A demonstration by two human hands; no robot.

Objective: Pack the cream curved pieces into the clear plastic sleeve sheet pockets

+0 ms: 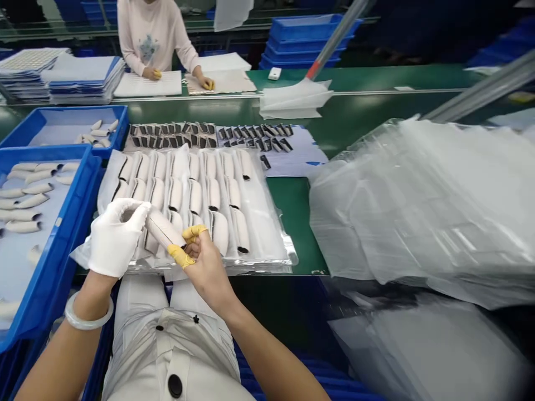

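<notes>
A pale, tube-shaped piece [164,227] with a dark seam line and a dark end is held slantwise between both hands. My left hand [117,236], in a white glove, is closed on its upper left end. At its lower right end, my right hand [204,259] pinches it with fingertips in yellow covers. Beneath lies a clear tray [271,234] lined with white sheet, bearing rows of similar pale pieces [214,195], several with dark edges showing. The held piece is just above the tray's near left part.
Blue bins [62,223] with loose pale pieces stand at left. Small dark pieces [254,132] lie in rows behind the tray. Plastic-wrapped white sheets [418,206] fill the right. Across the green bench [292,195], a co-worker [154,39] handles sheets. A metal pole [338,39] slants up behind.
</notes>
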